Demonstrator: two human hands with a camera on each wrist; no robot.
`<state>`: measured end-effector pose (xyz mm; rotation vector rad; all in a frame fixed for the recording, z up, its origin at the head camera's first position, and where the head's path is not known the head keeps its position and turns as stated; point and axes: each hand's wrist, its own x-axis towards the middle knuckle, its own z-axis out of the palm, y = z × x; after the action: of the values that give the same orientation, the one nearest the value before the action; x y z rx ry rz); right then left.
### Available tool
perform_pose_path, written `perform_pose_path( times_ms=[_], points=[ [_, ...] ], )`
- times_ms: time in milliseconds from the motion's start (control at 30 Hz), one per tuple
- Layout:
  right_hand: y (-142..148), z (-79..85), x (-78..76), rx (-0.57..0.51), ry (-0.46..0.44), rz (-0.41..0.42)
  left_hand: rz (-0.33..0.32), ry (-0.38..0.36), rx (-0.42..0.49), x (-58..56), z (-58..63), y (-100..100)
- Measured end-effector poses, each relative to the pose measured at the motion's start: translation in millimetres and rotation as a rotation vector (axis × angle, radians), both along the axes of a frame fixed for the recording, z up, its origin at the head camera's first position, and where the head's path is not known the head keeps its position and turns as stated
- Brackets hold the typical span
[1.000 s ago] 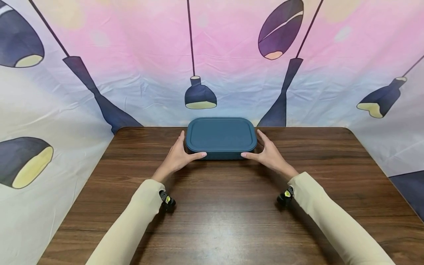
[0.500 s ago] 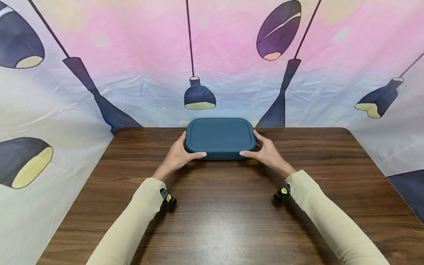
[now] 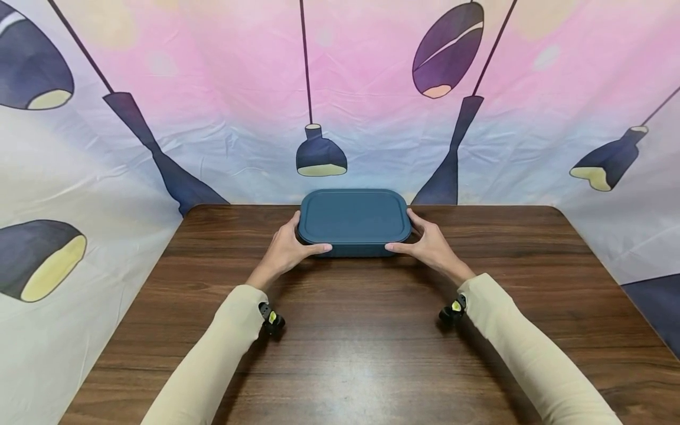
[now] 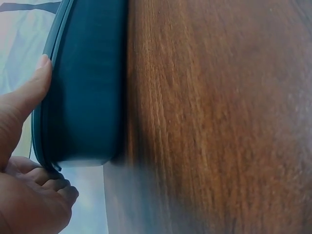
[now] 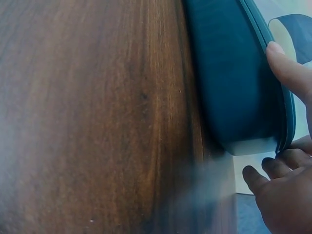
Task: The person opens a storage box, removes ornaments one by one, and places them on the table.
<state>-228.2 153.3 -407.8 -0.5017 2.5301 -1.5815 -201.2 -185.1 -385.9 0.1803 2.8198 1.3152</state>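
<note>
A dark teal lunch box (image 3: 355, 217), rectangular with rounded corners and a flat rimmed lid, sits at the far edge of the table. My left hand (image 3: 285, 245) grips its near left corner, thumb along the front and fingers at the left side. At the opposite corner my right hand (image 3: 431, 245) holds it the same way. In the left wrist view the thumb (image 4: 36, 85) presses by the lid's rim, and the fingers bend around the end of the box. The right wrist view has that thumb (image 5: 287, 68) on the rim too, with fingertips at the box's end.
The brown wood-grain table (image 3: 340, 330) reaches toward me between both forearms. Right behind its far edge hangs a cloth backdrop (image 3: 255, 118) printed with lamps. Each wrist carries a small black camera, one below the left sleeve (image 3: 234, 319).
My right hand has moved slightly left, bringing its fingers from just off the box onto its right side. The left hand and the lunch box have stayed nearly still.
</note>
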Motion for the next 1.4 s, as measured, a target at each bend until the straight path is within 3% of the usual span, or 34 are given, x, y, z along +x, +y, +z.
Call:
perform_pose_path(
  times_ms=[200, 333, 433, 567, 633, 1100, 1400],
  points=[
    [-1.5, 2.5, 0.4, 0.010, -0.018, -0.010, 0.000, -0.005, 0.002, 0.6, 1.1, -0.3],
    [-5.3, 22.1, 12.7, 0.033, -0.020, -0.004, -0.002, -0.007, -0.007, 1.6, 3.3, -0.1],
    [-4.4, 22.5, 12.9, 0.048, 0.001, -0.004, 0.001, -0.004, -0.022, 3.5, 4.5, -0.2],
    [0.5, 9.7, 6.7, 0.059, 0.035, -0.016, 0.007, 0.004, -0.042, 8.5, 6.9, -1.0],
    [1.4, 12.9, 10.7, 0.075, 0.055, -0.020, 0.009, 0.008, -0.053, 11.8, 9.3, -1.1],
    [2.6, 25.7, 34.0, 0.150, 0.140, 0.017, 0.054, -0.002, -0.145, 48.3, 20.7, -5.9],
    [8.6, 28.2, 55.2, 0.247, 0.202, -0.006, 0.062, 0.009, -0.197, 74.0, 26.4, -5.1]
  ],
)
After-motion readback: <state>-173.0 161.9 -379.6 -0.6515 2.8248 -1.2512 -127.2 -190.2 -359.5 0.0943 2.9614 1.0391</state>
